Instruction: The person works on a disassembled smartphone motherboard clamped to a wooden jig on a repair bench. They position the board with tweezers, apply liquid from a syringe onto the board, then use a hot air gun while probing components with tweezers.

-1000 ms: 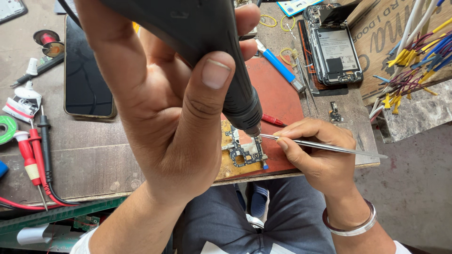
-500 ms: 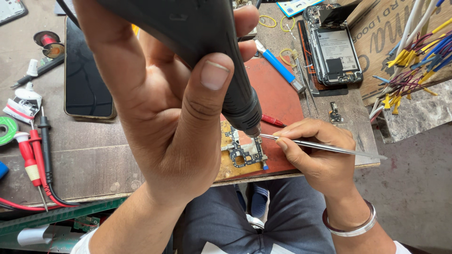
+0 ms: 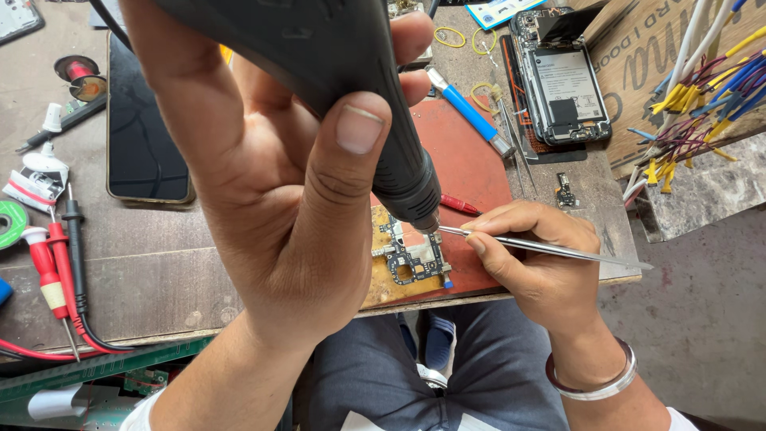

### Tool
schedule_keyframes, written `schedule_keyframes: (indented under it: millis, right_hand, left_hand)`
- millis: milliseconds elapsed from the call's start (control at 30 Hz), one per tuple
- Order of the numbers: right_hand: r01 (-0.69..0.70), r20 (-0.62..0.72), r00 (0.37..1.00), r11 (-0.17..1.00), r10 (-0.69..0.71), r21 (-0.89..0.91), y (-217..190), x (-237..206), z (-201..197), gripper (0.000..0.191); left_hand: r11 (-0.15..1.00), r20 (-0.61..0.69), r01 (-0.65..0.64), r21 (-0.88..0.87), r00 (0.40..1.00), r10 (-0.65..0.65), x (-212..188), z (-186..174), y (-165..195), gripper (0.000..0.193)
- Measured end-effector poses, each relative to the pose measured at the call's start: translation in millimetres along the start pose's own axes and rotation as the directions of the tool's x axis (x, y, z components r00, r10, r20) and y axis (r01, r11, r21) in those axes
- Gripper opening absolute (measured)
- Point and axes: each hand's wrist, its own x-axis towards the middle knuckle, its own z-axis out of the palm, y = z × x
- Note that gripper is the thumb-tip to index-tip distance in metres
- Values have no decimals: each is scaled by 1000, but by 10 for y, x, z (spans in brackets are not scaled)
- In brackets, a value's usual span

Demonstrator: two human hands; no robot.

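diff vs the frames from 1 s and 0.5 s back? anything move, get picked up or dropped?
No visible change. The left hand still grips the black hot-air tool, nozzle over the small circuit board; the right hand still holds the tweezers with the tips at the board. Bench items sit as before.

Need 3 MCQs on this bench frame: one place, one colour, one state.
1. Where is the circuit board?
A. on the red mat
B. on the dark phone
C. on the floor
2. What colour are the probes at left?
A. yellow and blue
B. red and black
C. white
3. How is the opened phone?
A. face up, lit
B. in a box
C. back off, insides showing
Key: 1 A, board lies on mat under black tool; 2 B, one red, one black; 3 C, battery exposed.
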Motion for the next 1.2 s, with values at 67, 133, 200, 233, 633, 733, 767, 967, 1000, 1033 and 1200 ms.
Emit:
schedule_keyframes:
  millis: [67,133,200,233,633,733,767,967,1000,1033,1200]
  right_hand:
    - [2,0,1000,1000,-2,-3,0,1,1,11]
    - [4,3,1000,1000,-4,-11,-2,2,1,10]
    - [11,-1,1000,1000,-11,-7,-2,3,3,10]
    - [14,-3,1000,1000,-14,-4,-2,3,3,10]
    - [20,2,1000,1000,-19,-22,-7,-3,8,10]
    - [16,0,1000,1000,-16,-9,-2,-2,8,10]
    - [17,0,1000,1000,-17,-19,-2,-3,6,10]
    - [19,-7,1000,1000,-19,-2,3,-7,9,11]
    - [14,-11,1000,1000,-14,6,2,-10,11,11]
    - [9,-15,1000,1000,-9,14,3,-10,13,10]
    - [32,-6,999,999,-32,-37,0,-5,6,11]
  left_hand:
    - [1000,0,3,-1,1000,-3,0,-2,-1,96]
    - [1000,-2,8,-11,1000,-8,0,0,-5,96]
    - [1000,-5,9,-8,1000,-9,2,1,-8,96]
    - [1000,-6,9,-5,1000,-9,2,1,-9,96]
    - [1000,-8,-6,-7,1000,6,1,1,0,95]
    - [1000,-15,0,-8,1000,0,0,4,-3,95]
    - [1000,-18,5,-13,1000,-5,0,6,-5,95]
    - [1000,-1,-8,1,1000,8,-1,5,-5,95]
    - [1000,-7,-5,-2,1000,5,-2,7,-7,95]
    - [1000,-9,-5,0,1000,5,-1,8,-9,95]
    - [1000,-9,-2,13,1000,2,5,15,-10,94]
